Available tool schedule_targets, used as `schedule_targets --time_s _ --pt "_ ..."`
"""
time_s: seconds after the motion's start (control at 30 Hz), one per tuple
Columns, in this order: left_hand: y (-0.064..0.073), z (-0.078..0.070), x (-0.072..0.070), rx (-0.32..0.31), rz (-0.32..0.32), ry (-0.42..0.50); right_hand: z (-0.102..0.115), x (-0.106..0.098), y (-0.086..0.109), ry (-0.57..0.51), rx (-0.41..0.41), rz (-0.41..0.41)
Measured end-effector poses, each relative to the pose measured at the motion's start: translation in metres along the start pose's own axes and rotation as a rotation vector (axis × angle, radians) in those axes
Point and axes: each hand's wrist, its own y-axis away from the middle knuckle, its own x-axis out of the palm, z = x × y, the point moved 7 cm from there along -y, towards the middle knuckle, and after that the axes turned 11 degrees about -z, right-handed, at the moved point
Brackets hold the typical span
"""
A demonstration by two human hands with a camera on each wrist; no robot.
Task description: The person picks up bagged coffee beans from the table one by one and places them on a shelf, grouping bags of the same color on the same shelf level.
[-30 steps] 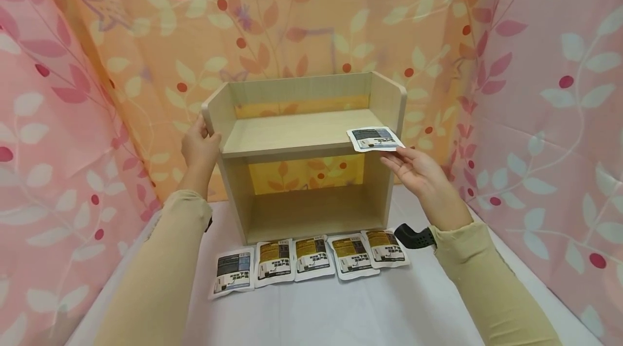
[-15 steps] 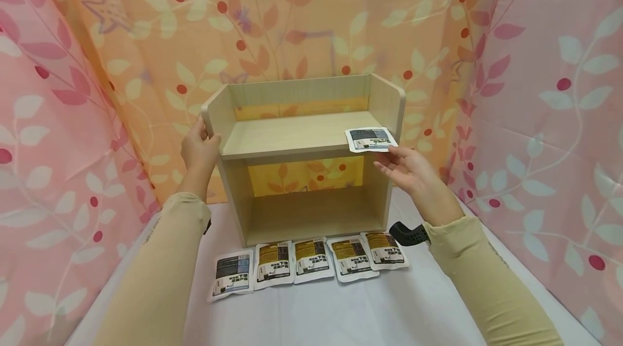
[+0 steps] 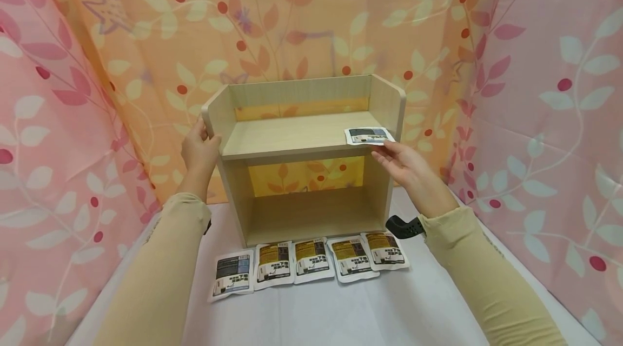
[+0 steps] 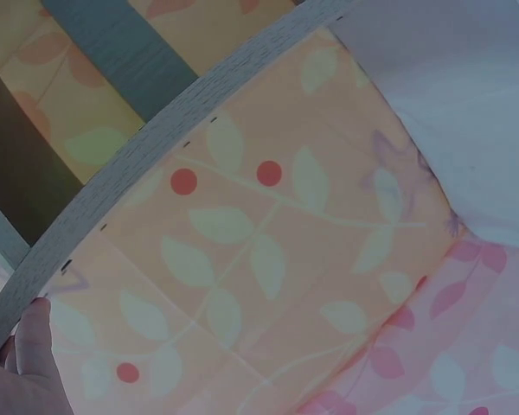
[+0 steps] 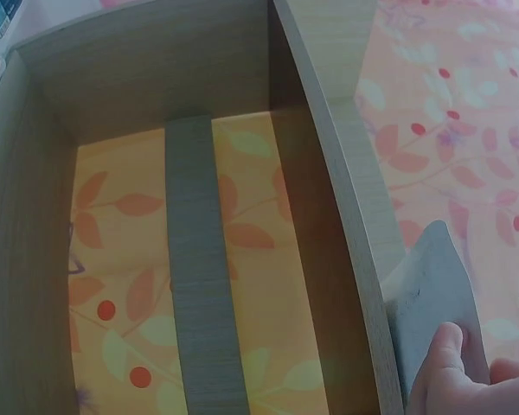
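A light wooden two-tier shelf [image 3: 302,130] stands on the white-covered table. My left hand [image 3: 199,147] grips the front edge of its left side panel, fingers behind and thumb in front; the left wrist view shows fingers [image 4: 35,337] at the panel's edge. With my right hand [image 3: 401,165] I pinch the near edge of a flat white pouch [image 3: 368,135] with a dark blue label. This pouch lies nearly level at the right end of the upper board, overlapping its front edge. In the right wrist view the pouch [image 5: 437,303] shows its pale side beside the board.
In front of the shelf several pouches lie in a row on the table: one blue-labelled pouch [image 3: 232,273] at the left, then brown-and-gold ones [image 3: 313,259]. Floral curtains [image 3: 292,21] enclose the back and both sides. The lower compartment [image 3: 311,211] opens toward me.
My right hand has moved a little left and inward with the pouch, which now lies flatter over the upper board. My left hand has stayed on the side panel.
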Motion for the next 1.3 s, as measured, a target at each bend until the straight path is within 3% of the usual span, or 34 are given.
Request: schedule_targets --time_s 0.23,0.63,1.0,1.3 --pt "0.0 0.0 0.0 -0.004 -0.001 0.0 0.003 0.004 -0.005 -0.061 0.02 -0.026" --pt "0.001 -0.001 -0.003 0.022 -0.002 -0.021 0.008 0.014 -0.011 0.047 -0.02 -0.093" --pt "0.0 -0.003 -0.001 0.019 0.011 -0.011 0.009 0.011 -0.022 0.206 -0.155 -0.176" --pt "0.0 -0.001 0.0 0.022 0.006 -0.018 0.01 0.008 -0.031 0.199 -0.289 -0.281"
